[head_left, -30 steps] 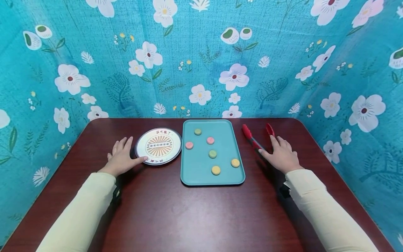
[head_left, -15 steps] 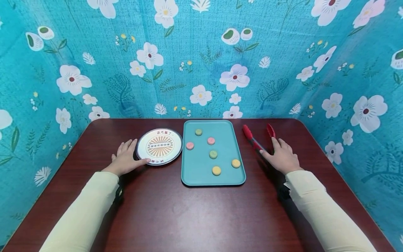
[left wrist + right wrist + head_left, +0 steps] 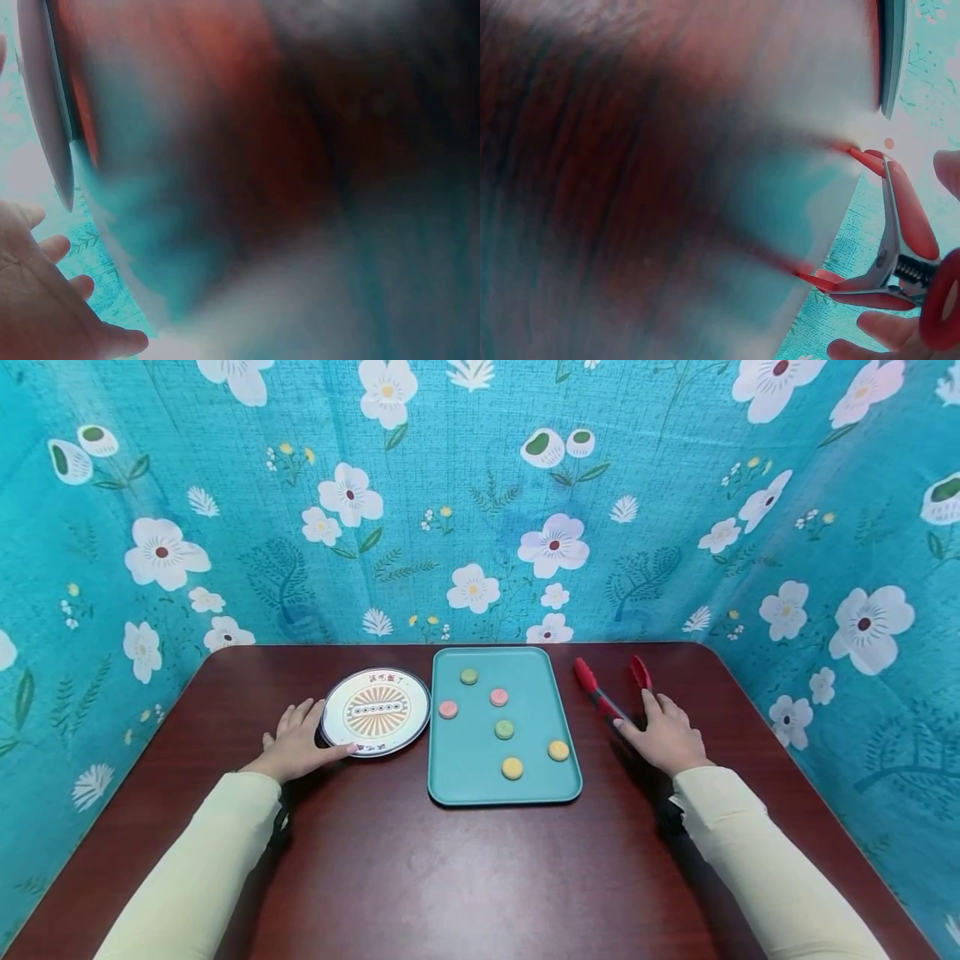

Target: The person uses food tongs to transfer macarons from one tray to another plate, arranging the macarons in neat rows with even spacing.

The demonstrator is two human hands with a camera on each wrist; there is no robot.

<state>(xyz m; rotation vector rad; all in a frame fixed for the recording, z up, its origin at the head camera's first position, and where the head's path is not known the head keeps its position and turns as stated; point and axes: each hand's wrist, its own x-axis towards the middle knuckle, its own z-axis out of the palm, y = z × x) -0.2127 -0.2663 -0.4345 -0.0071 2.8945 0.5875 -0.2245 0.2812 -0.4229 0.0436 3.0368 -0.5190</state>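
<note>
In the head view my left hand is at the left edge of a round white plate with orange rays and a dark rim. Its thumb lies over the lower rim, and the other fingers reach along the left side. The left wrist view shows the plate edge-on beyond spread fingertips. My right hand lies over the handle end of red-tipped steel tongs, whose arms are spread apart. In the right wrist view the tongs sit between thumb and loosely extended fingers, not gripped.
A teal rectangular tray lies between plate and tongs. Scattered on it are several small macarons: green, pink and yellow. Behind the dark wooden table hangs a blue floral cloth.
My left hand has shifted slightly right, closer against the plate's edge. The right hand stays at the tongs, and the head view has drifted a little.
</note>
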